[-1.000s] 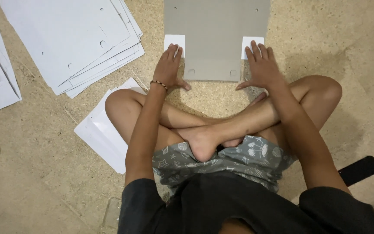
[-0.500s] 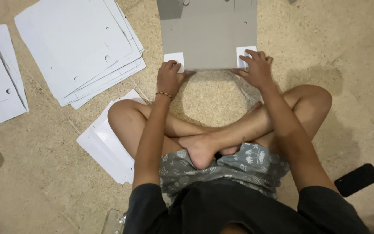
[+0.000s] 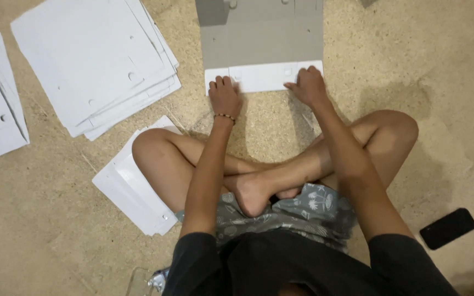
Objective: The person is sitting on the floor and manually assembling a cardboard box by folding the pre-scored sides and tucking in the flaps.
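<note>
Both hands are pressing down on the floor work here: the left hand (image 3: 225,97) is lying knuckles-up, fingers curled over the near corner of a white folded flap (image 3: 263,76), and the right hand (image 3: 308,85) is spreading flatter across the same strip's other end. That flap belongs to the grey cardboard sheet (image 3: 261,38) stretching away just beyond the fingertips, and the two palms seem to be pinning the fold flat against it so the crease sets (neither hand is actually gripping anything, just bearing down). A bead bracelet (image 3: 225,116) is sitting on the left wrist. Off to the left of the left hand, a loose stack of white sheets (image 3: 91,60) is fanning out, likely kept within arm's reach, and a smaller white pile (image 3: 130,186) is tucked beside the left knee. Well behind the right elbow, a black phone (image 3: 447,228) is lying on the speckled floor (image 3: 440,82), out of the way.
</note>
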